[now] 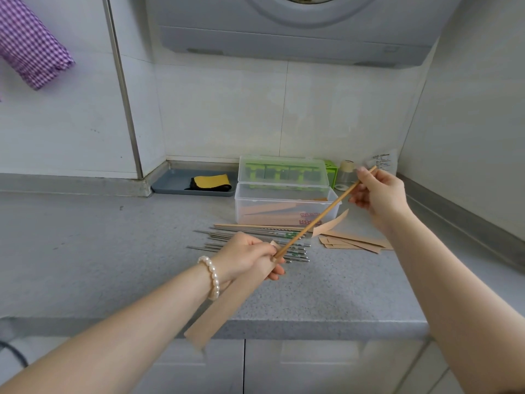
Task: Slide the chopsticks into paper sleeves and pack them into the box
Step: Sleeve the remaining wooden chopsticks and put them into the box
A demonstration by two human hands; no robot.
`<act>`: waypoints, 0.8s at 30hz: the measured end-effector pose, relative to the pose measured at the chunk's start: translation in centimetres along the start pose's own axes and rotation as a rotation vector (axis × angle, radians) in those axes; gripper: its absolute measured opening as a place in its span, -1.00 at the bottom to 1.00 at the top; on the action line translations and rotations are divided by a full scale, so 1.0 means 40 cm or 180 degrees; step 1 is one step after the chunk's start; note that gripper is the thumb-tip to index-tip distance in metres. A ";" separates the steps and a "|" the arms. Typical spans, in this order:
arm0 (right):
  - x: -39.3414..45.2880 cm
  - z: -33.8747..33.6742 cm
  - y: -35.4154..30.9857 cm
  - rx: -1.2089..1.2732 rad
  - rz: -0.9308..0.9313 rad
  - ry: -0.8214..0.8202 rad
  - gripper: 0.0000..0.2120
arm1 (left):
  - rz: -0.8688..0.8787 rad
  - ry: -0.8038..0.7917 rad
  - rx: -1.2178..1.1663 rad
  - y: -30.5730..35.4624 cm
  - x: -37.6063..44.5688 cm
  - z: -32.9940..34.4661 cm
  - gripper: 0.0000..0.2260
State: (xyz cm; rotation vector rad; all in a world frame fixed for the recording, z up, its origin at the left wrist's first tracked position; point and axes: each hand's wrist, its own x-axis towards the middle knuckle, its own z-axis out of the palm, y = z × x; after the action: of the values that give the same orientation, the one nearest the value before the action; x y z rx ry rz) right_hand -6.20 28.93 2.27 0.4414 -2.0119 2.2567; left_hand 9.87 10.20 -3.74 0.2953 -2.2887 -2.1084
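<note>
The left hand (250,255) grips the mouth of one kraft paper sleeve (227,305), fingers curled round it, and the sleeve hangs out past the front edge of the grey counter (113,251). The right hand (377,194) pinches the upper end of one wooden chopstick (321,216) between thumb and fingers; the stick slants down to the left and its lower tip sits at the sleeve's mouth. Both are held above the counter.

On the counter, near its middle, lies a heap of metal chopsticks (255,243), too overlapped to count, with one more wooden chopstick (255,226) along the heap's far side. Just right of the heap is a small pile of empty sleeves (352,242), several, the number unclear. Behind them, towards the back edge, stands one clear plastic box (284,206) with its lid (284,172) up; sleeved chopsticks lie inside. One grey tray (170,183) with a yellow cloth (211,182) sits at the back, left of the box.
</note>
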 end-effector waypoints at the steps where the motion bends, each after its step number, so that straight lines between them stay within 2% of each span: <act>1: 0.005 -0.003 -0.002 0.0087 0.0036 -0.0169 -0.77 | -0.0009 -0.0026 0.0012 0.002 -0.002 0.000 -0.79; 5: 0.018 -0.017 -0.007 0.0504 0.0353 -0.0871 -0.79 | -0.0029 -0.0064 0.0054 0.005 -0.005 0.003 -0.78; 7: 0.023 -0.022 0.005 0.0543 0.0558 -0.0984 -0.80 | 0.0091 -0.0053 0.0193 0.000 -0.005 0.006 -0.76; 10: 0.030 -0.028 0.032 0.0333 0.0956 -0.0729 -0.82 | 0.0490 0.0012 0.0607 -0.009 -0.007 0.011 -0.72; 14: 0.034 -0.029 0.067 0.0191 0.1468 -0.0462 -0.73 | 0.1142 0.0230 0.1386 -0.015 -0.016 0.024 -0.67; 18: 0.025 -0.020 0.083 0.0113 0.1644 -0.0351 -0.71 | 0.1481 0.0351 0.1772 -0.019 -0.030 0.033 -0.62; 21: 0.027 -0.026 0.086 0.0390 0.1407 -0.0305 -0.77 | 0.1120 0.0300 0.1588 -0.017 -0.026 0.029 -0.62; 24: 0.028 -0.039 0.080 0.0710 0.1093 -0.0519 -0.79 | 0.0383 -0.0052 0.0786 -0.012 -0.015 0.018 -0.80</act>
State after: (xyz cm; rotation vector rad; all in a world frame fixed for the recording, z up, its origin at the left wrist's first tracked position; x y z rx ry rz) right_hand -8.33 29.91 -0.62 0.3256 -2.0529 2.7515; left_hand 10.44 10.97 -4.21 0.1393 -2.5085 -1.7821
